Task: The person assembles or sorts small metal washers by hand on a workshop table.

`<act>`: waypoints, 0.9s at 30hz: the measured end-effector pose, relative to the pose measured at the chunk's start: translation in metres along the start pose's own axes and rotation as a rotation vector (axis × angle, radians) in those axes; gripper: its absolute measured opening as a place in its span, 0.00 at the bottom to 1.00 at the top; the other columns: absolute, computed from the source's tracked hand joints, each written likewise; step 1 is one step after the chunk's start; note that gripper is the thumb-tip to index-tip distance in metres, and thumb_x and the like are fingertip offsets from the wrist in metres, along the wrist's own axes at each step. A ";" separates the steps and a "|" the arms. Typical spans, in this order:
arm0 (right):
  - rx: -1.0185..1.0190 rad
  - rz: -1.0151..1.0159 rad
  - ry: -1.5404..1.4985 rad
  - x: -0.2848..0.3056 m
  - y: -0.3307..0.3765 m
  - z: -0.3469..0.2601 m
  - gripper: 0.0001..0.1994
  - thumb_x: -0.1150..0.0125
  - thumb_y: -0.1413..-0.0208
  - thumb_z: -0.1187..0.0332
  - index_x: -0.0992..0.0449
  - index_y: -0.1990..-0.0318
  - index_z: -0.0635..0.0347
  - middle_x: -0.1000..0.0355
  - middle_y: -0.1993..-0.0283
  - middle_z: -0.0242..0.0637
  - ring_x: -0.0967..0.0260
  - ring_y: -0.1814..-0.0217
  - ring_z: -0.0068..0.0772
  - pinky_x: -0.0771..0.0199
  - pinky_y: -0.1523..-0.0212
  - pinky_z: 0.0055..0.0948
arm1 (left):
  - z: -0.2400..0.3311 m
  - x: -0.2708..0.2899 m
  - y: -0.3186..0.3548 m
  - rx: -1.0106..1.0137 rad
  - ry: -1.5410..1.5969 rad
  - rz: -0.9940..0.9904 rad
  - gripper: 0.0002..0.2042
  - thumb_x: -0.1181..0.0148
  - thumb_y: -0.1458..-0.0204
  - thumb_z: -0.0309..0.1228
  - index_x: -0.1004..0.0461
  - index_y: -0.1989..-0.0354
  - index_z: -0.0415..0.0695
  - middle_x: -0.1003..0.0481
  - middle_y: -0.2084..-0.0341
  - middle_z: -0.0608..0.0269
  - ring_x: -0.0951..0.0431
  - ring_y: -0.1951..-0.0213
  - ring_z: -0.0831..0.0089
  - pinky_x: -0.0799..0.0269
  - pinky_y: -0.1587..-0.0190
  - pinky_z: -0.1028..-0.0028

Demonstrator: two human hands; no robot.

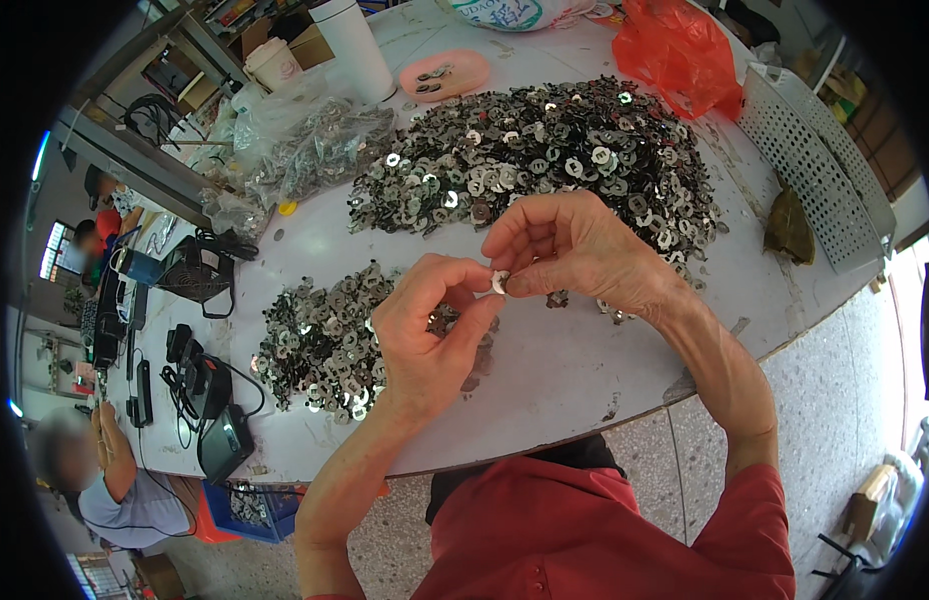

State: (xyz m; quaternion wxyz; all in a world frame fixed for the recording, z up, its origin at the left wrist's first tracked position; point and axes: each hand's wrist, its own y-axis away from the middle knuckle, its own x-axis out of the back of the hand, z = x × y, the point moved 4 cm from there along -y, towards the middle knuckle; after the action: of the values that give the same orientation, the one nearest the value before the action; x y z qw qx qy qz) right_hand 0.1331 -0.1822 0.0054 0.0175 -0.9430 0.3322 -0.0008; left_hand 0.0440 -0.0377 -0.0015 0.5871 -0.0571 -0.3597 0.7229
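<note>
Between my two hands is a small shiny metal ring-shaped part [500, 282], pinched by the fingertips over the white table [555, 370]. My left hand [432, 325] closes thumb and forefinger on its left side. From the right, my right hand [585, 250] grips its other edge, the remaining fingers curled. A large heap of similar metal parts [545, 150] spreads behind my hands. The smaller heap of metal parts [320, 340] lies left of my left hand, which hides some of it.
Clear plastic bags of parts [320, 150], a white bottle [353, 45] and a pink dish [445, 75] stand at the back. Right are a red plastic bag [675, 55] and a perforated basket [815, 160]. Black power adapters [225, 445] lie left, near a seated person [135, 500].
</note>
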 end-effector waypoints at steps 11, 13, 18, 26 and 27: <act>0.045 -0.029 -0.017 -0.008 -0.001 0.002 0.13 0.35 0.58 0.83 0.24 0.63 0.63 0.25 0.66 0.29 0.28 0.63 0.16 0.27 0.64 0.17 | 0.002 0.002 0.002 0.073 0.062 0.028 0.11 0.37 0.56 0.15 0.25 0.64 0.38 0.24 0.74 0.65 0.26 0.74 0.81 0.30 0.71 0.81; 0.042 -0.035 -0.032 -0.007 0.000 0.001 0.13 0.35 0.58 0.83 0.24 0.62 0.63 0.25 0.65 0.29 0.28 0.63 0.17 0.27 0.63 0.18 | 0.000 0.003 0.001 0.277 0.279 0.041 0.10 0.38 0.55 0.16 0.24 0.63 0.36 0.24 0.74 0.65 0.25 0.72 0.81 0.29 0.69 0.81; -0.030 -0.072 -0.186 -0.007 0.002 0.000 0.13 0.36 0.54 0.80 0.25 0.59 0.64 0.26 0.63 0.32 0.27 0.61 0.21 0.24 0.59 0.21 | -0.011 0.008 -0.001 0.573 0.561 -0.016 0.08 0.38 0.53 0.17 0.24 0.63 0.35 0.24 0.74 0.63 0.26 0.72 0.80 0.31 0.68 0.82; -0.031 -0.065 -0.128 -0.006 0.005 -0.006 0.11 0.36 0.52 0.77 0.24 0.60 0.65 0.26 0.63 0.33 0.27 0.62 0.22 0.24 0.61 0.22 | -0.014 0.007 -0.001 0.778 0.827 -0.056 0.09 0.38 0.54 0.19 0.24 0.62 0.35 0.23 0.74 0.62 0.27 0.74 0.79 0.32 0.69 0.81; -0.028 -0.074 -0.070 -0.005 0.005 -0.006 0.10 0.37 0.51 0.77 0.24 0.60 0.65 0.26 0.63 0.33 0.27 0.62 0.22 0.24 0.62 0.22 | -0.013 0.008 -0.002 0.774 0.805 -0.052 0.09 0.38 0.54 0.19 0.23 0.63 0.35 0.23 0.74 0.63 0.27 0.75 0.79 0.33 0.70 0.82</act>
State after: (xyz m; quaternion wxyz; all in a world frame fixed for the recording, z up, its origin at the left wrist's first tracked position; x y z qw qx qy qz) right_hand 0.1263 -0.1831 0.0114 0.0159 -0.9544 0.2961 0.0360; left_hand 0.0495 -0.0245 -0.0076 0.6739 -0.0999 0.1831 0.7088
